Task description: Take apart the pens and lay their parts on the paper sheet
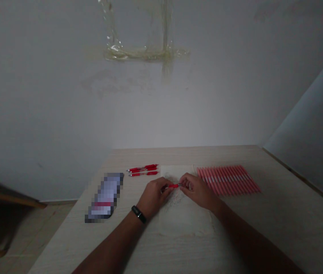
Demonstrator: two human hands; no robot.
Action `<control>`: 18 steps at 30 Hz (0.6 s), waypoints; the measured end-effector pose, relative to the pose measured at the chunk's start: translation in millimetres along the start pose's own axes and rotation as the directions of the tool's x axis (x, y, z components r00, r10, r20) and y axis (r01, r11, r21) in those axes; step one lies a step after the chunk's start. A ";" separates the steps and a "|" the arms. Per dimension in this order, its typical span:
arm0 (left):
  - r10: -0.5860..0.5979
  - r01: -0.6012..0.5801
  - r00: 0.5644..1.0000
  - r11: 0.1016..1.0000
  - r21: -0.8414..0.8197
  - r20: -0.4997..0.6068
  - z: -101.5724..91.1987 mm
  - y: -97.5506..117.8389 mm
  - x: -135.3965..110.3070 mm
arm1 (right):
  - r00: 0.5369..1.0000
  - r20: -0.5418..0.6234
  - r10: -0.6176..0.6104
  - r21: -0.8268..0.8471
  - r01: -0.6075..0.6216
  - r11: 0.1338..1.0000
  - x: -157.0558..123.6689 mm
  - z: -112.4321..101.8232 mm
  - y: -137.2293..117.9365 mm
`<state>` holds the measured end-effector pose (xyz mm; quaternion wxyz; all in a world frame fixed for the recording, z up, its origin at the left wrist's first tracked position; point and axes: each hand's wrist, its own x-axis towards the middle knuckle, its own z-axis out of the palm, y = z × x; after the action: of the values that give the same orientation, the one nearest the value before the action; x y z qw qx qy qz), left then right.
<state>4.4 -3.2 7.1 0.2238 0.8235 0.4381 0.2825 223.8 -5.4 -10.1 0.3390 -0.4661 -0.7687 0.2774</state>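
Both hands are over a pale sheet of paper or cloth [180,219] lying on the desk [295,182], and the two hands almost meet at the centre of the sheet. A short red pen [172,186] lies roughly level between them, held above the sheet. The left hand [156,196], with a black wristband [139,214], has its fingers closed on the pen's left end. The right hand [197,191] has its fingers [185,182] pinched on the other end. The exact finger placement is partly hidden by the hands.

Left of the sheet, a small group of red pens [142,170] lies loosely side by side. To the right, a neat row of pink-and-white striped sticks [228,180], possibly pens, lies close to the right hand. Further left is a flat object [105,198], too pixelated to identify.

Risks: if either pinch loosens, the pen could drop onto the sheet and roll. Any small part separating from it would be hard to see in this dim light. A sideways movement of the right hand could disturb the tidy row, since its edge is near. A sweep of the left hand could likewise scatter the loose pens, which have nothing holding them in place.
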 end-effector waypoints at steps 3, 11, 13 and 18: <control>-0.009 0.009 1.000 1.000 -0.020 0.010 -0.3 0.1 -0.1 | 1.000 0.000 0.028 0.050 -0.028 0.998 0.0 1.6 1.1; -0.004 0.004 1.000 1.000 0.004 0.016 0.0 -1.6 -0.4 | 1.000 -0.016 -0.001 0.073 0.002 0.997 1.6 0.1 2.3; -0.008 0.008 1.000 1.000 0.014 0.013 -0.6 -1.1 -0.3 | 1.000 -0.015 0.000 0.117 0.002 0.993 1.7 -0.1 2.4; -0.008 0.007 1.000 1.000 0.019 0.016 -2.1 0.7 0.3 | 0.998 -0.061 -0.014 0.122 0.022 0.992 2.2 -1.4 4.4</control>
<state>3.6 -3.1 9.2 0.2205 0.8261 0.4421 0.2710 226.4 -1.5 -12.0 0.3925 -0.4455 -0.7438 0.3069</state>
